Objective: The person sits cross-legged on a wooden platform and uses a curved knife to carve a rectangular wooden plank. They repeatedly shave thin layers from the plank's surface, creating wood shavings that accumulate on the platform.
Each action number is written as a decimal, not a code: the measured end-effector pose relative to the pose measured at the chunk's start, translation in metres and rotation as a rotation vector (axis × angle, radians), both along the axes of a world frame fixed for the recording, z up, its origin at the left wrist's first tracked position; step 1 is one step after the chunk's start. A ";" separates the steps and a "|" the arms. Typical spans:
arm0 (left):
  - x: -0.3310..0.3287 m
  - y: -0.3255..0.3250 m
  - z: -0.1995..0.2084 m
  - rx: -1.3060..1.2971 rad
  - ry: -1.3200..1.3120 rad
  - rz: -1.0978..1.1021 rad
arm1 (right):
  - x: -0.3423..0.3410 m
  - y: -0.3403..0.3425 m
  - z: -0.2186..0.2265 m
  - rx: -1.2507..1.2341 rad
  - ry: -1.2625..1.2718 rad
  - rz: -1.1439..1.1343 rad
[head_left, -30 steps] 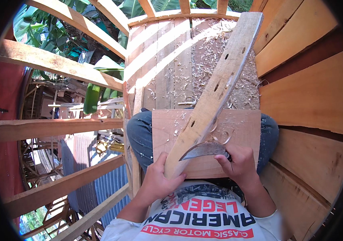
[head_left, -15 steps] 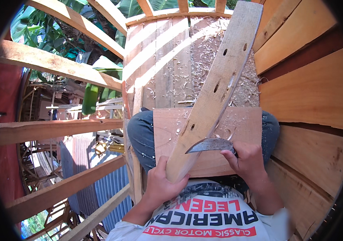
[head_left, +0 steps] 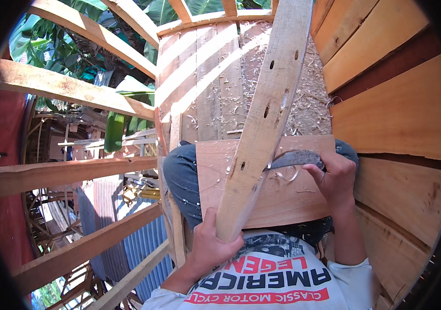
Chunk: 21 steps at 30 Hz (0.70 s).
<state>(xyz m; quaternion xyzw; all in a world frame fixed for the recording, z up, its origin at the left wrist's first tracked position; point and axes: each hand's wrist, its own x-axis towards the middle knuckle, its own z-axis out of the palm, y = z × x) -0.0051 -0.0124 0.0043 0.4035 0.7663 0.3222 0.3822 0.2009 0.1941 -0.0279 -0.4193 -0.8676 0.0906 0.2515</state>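
Note:
A long pale wooden plank (head_left: 267,108) with several drilled holes slants from my lap up and away to the top of the view. My left hand (head_left: 211,247) grips its near end against my chest. My right hand (head_left: 334,178) holds a curved dark metal blade (head_left: 294,157) whose edge lies against the plank's right side, about halfway up. A flat reddish board (head_left: 282,199) rests across my knees under the plank, with curled shavings on it.
Wood shavings (head_left: 308,98) cover the plank floor ahead. Horizontal wall boards (head_left: 401,119) rise close on the right. Open timber beams (head_left: 71,173) cross on the left, with a drop to roofs and plants beyond them.
The blade and my right hand have moved up along the plank's right edge, away from my body. The plank has swung more upright, and my left hand still grips its near end.

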 end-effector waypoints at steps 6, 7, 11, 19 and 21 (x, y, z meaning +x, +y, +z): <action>0.006 -0.014 -0.002 -0.100 -0.123 -0.070 | 0.041 0.030 -0.003 -0.304 0.187 -0.334; 0.007 -0.009 0.000 -0.129 -0.164 -0.066 | 0.038 0.021 -0.002 -0.330 0.209 -0.266; -0.006 -0.009 -0.011 -0.213 -0.152 -0.067 | 0.005 -0.030 0.010 -0.453 0.143 -0.023; -0.007 -0.006 0.005 -0.408 -0.255 -0.080 | -0.023 -0.076 0.002 -0.648 -0.033 0.219; -0.009 -0.009 0.004 -0.390 -0.236 -0.094 | -0.024 -0.072 0.010 -0.765 0.002 0.264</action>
